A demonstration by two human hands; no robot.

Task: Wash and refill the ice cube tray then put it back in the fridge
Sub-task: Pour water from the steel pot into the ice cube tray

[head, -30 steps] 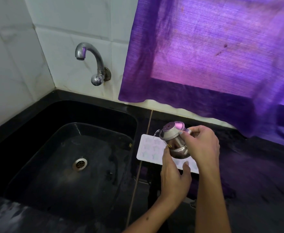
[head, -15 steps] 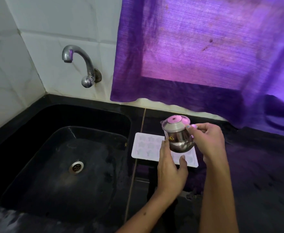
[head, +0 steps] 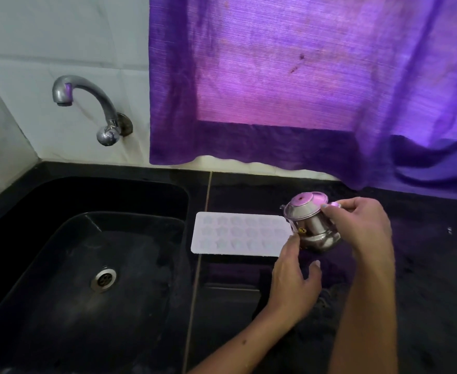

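Shifting rightward since a second ago: small steel pouring pot with domed lid [head: 312,225], then tilted over the middle of the tray, now held nearly level over the tray's right end. Probably means the filling pass has reached the last cells, though water in them cannot be made out.

Starting at the left: glossy white wall tiles [head: 60,36], then curved chrome wall tap [head: 87,103] with no stream showing. Below it, deep black rectangular sink [head: 114,190], smooth and wet-looking, with round metal drain [head: 103,279] in its floor.

Just right of the sink, lying flat on the speckled black stone countertop [head: 424,265]: pale, thin, rectangular ice cube tray with star-shaped cells [head: 235,233], matte and soft-looking, likely silicone, so likely to sag when carried full.

At the tray's right end, left hand [head: 293,282] spread, fingers fairly straight, thumb apart, fingertips up against the pot's lower side; contact with the tray cannot be told. Pot itself polished, bulbous below, stepped at the lid, tinted pink by the light. Right hand [head: 362,228] pinching the pot by its handle at the lid's rim, fingers curled.

Above and behind, coarse-woven purple curtain [head: 303,90], backlit, hanging down to the counter's rear edge.
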